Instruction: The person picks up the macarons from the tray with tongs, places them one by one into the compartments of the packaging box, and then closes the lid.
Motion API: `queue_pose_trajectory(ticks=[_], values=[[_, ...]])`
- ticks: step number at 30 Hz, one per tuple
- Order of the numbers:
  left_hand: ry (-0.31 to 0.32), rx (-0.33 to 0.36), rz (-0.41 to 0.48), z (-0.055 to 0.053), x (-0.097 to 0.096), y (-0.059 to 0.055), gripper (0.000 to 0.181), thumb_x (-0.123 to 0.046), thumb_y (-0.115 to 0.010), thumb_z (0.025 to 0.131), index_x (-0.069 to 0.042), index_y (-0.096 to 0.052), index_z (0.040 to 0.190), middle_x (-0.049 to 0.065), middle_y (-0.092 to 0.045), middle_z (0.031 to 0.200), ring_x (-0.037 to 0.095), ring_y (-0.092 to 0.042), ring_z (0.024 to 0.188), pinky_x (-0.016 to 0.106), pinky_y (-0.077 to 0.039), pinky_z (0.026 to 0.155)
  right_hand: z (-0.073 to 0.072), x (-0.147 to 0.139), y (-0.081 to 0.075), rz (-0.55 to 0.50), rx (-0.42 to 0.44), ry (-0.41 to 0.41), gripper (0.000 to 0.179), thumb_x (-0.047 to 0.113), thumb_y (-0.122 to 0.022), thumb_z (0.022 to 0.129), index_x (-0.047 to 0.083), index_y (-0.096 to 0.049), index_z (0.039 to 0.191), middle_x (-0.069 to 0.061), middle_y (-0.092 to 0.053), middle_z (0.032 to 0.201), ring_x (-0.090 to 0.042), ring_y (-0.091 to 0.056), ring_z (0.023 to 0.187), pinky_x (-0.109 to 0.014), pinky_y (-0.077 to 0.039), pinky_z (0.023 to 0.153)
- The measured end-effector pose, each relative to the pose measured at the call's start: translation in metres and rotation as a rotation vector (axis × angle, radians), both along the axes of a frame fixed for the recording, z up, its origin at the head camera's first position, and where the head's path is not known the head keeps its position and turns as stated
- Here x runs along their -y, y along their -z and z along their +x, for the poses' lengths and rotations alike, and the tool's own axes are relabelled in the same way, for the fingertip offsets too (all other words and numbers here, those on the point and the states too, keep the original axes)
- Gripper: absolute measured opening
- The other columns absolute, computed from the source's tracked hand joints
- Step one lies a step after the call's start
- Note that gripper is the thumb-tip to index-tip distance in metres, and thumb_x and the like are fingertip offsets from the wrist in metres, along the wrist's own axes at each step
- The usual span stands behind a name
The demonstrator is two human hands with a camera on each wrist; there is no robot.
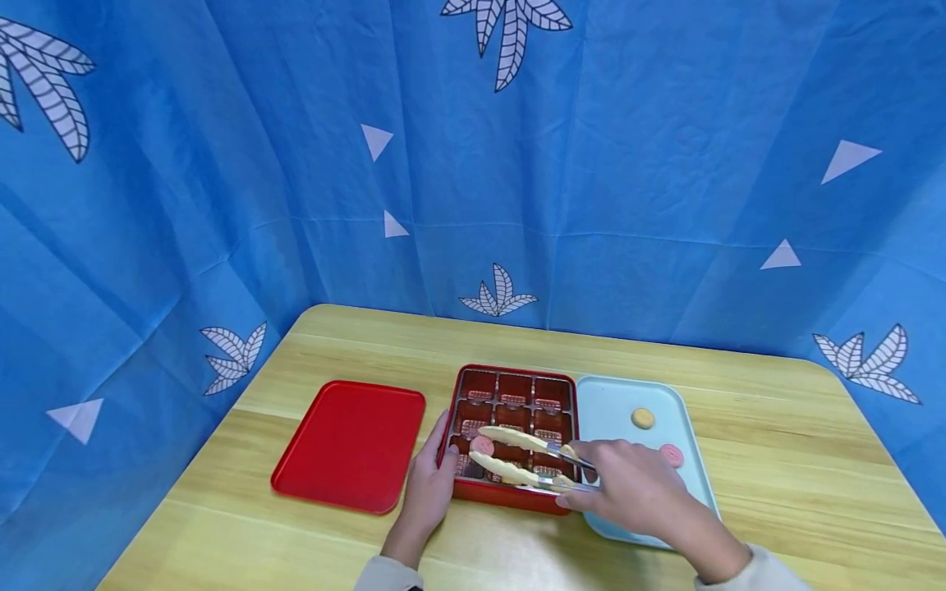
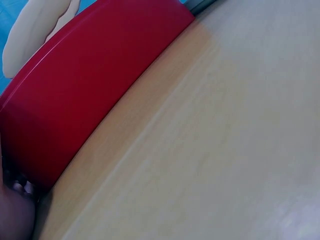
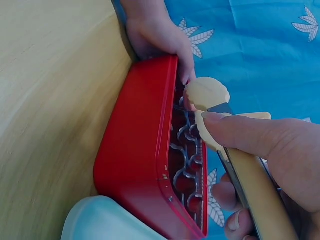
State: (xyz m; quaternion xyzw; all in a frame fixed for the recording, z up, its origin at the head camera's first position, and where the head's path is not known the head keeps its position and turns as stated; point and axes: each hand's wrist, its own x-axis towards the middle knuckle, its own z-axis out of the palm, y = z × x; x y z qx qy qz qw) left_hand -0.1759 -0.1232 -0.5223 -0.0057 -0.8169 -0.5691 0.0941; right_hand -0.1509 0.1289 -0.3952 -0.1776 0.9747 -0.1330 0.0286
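My right hand (image 1: pixel 628 484) grips a pair of tongs (image 1: pixel 513 437) with cream scalloped tips, its thumb along one arm in the right wrist view. Between the tips is a round pink cookie (image 1: pixel 482 445), over the front-left part of a red box (image 1: pixel 510 493). Whether the tips touch the cookie on both sides, I cannot tell. Clear plastic dividers (image 1: pixel 515 400) split the box into several compartments; the tongs partly hide the front row. My left hand (image 1: pixel 431 484) holds the box's left side, thumb at the rim.
A light blue tray (image 1: pixel 693 483) adjoins the box on the right, bearing a tan cookie (image 1: pixel 643 419) and a pink cookie (image 1: pixel 672 455). A red lid-like tray (image 1: pixel 347 447) lies to the left. Blue patterned cloth (image 1: pixel 473 164) hangs behind the wooden table (image 1: pixel 798 460).
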Motion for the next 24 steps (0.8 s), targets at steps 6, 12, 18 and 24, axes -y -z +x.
queue_pose_trajectory(ticks=[6, 12, 18, 24], values=[[0.006, -0.003, 0.010, 0.000, 0.000, 0.000, 0.054, -0.010, -0.047, 0.095, -0.015, -0.034, 0.147, 0.008, -0.051, 0.138, 0.023, -0.048, 0.123, 0.047, -0.041, 0.101, 0.000, 0.004, 0.001, 0.000, 0.011, 0.000, 0.049, 0.051, -0.078, 0.066, 0.019, -0.069, 0.103, 0.009, -0.059, 0.071, -0.009, -0.043, 0.059, -0.028, -0.033, 0.045], [0.013, 0.019, 0.011, 0.000, 0.001, -0.001, 0.054, -0.010, -0.046, 0.095, -0.016, -0.033, 0.148, 0.010, -0.062, 0.117, 0.017, -0.060, 0.092, 0.033, -0.050, 0.083, -0.001, 0.005, 0.001, 0.000, 0.015, -0.006, 0.042, 0.051, -0.077, 0.066, 0.020, -0.068, 0.094, 0.012, -0.050, 0.065, -0.010, -0.042, 0.058, -0.029, -0.032, 0.045], [0.012, 0.000, 0.009, 0.000, 0.001, 0.000, 0.055, -0.010, -0.047, 0.095, -0.017, -0.034, 0.147, 0.009, -0.059, 0.128, 0.022, -0.054, 0.115, 0.042, -0.045, 0.097, -0.002, 0.008, 0.002, 0.009, 0.027, -0.013, 0.047, 0.051, -0.077, 0.067, 0.019, -0.070, 0.101, 0.011, -0.053, 0.065, -0.009, -0.042, 0.056, -0.028, -0.033, 0.043], [0.006, -0.002, 0.019, 0.000, 0.001, 0.001, 0.055, -0.011, -0.047, 0.095, -0.017, -0.034, 0.147, 0.007, -0.052, 0.137, 0.024, -0.047, 0.125, 0.047, -0.039, 0.103, -0.003, 0.011, 0.003, 0.012, 0.030, -0.017, 0.041, 0.051, -0.077, 0.067, 0.021, -0.069, 0.094, 0.010, -0.057, 0.069, -0.009, -0.044, 0.057, -0.029, -0.034, 0.043]])
